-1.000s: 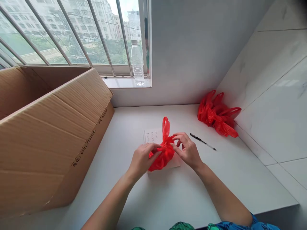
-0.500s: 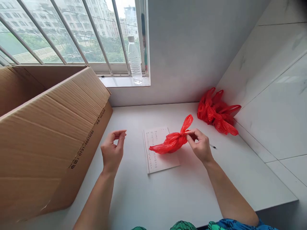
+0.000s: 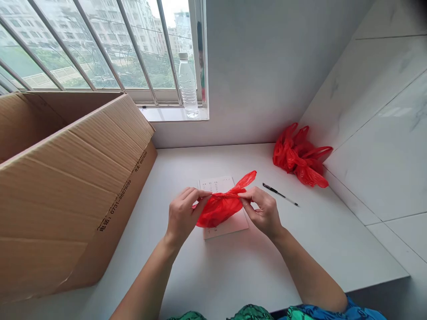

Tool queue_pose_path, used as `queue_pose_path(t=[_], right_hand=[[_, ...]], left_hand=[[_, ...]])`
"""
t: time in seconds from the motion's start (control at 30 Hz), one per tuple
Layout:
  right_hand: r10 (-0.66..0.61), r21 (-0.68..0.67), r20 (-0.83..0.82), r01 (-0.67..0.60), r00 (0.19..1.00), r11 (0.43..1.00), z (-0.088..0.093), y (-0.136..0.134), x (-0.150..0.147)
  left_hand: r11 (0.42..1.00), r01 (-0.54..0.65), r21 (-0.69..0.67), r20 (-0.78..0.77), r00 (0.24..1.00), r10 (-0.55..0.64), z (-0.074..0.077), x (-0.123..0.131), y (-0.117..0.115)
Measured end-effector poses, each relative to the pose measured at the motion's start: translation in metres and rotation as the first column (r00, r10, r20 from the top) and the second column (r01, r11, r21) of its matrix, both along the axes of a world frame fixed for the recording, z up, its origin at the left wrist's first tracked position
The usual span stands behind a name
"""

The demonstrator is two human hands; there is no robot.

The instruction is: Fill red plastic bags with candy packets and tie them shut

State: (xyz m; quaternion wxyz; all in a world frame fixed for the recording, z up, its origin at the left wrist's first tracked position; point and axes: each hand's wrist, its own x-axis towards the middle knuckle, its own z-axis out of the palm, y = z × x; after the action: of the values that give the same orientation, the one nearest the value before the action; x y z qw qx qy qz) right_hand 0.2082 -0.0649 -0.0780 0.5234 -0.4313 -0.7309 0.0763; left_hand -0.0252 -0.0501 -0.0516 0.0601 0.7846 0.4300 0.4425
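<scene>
A red plastic bag (image 3: 218,210) is stretched between my two hands over the middle of the table. My left hand (image 3: 185,213) pinches its left part between thumb and fingers. On the other side, my right hand (image 3: 262,210) grips the bag near its gathered middle, and one loop sticks up to the upper right. Beneath the bag lies a white sheet or booklet (image 3: 230,227) with columns of small dark marks, partly covered by the bag. A black pen (image 3: 279,194) rests on the table just beyond my right hand.
More red plastic bags (image 3: 296,158) are bunched in the far right corner by the tiled wall. A large open cardboard box (image 3: 76,186) takes up the left side. On the window sill stands a clear bottle (image 3: 188,86). The white table (image 3: 200,275) ends at the lower right.
My left hand has moved right and taken hold of the red bag. My right hand has shifted slightly left and down with it, uncovering the pen.
</scene>
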Motion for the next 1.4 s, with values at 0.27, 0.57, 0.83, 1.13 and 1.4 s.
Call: queue_pose_path(t=[0.27, 0.57, 0.83, 1.13, 1.4], right_hand=[[0.025, -0.039, 0.116, -0.021, 0.993, 0.999, 0.01, 0.002, 0.006], [0.049, -0.167, 0.134, -0.026, 0.99, 0.986, 0.007, -0.005, -0.011], [0.119, -0.225, -0.044, -0.125, 0.992, 0.966, 0.007, -0.01, -0.014], [-0.035, -0.358, -0.305, -0.081, 0.952, 0.93, 0.006, 0.005, 0.008], [0.027, -0.339, -0.11, -0.063, 0.994, 0.939, 0.01, -0.005, 0.003]], left_hand=[[0.994, -0.022, 0.105, -0.157, 0.987, 0.038, 0.0, -0.006, 0.0], [0.993, 0.106, 0.057, -0.25, 0.964, -0.089, -0.001, 0.006, -0.008], [0.983, 0.095, 0.16, -0.341, 0.939, -0.036, 0.003, 0.011, -0.007], [0.993, -0.032, 0.11, -0.131, 0.99, 0.047, 0.003, -0.02, 0.008], [0.993, 0.112, 0.025, -0.243, 0.965, -0.103, 0.004, -0.001, -0.004]])
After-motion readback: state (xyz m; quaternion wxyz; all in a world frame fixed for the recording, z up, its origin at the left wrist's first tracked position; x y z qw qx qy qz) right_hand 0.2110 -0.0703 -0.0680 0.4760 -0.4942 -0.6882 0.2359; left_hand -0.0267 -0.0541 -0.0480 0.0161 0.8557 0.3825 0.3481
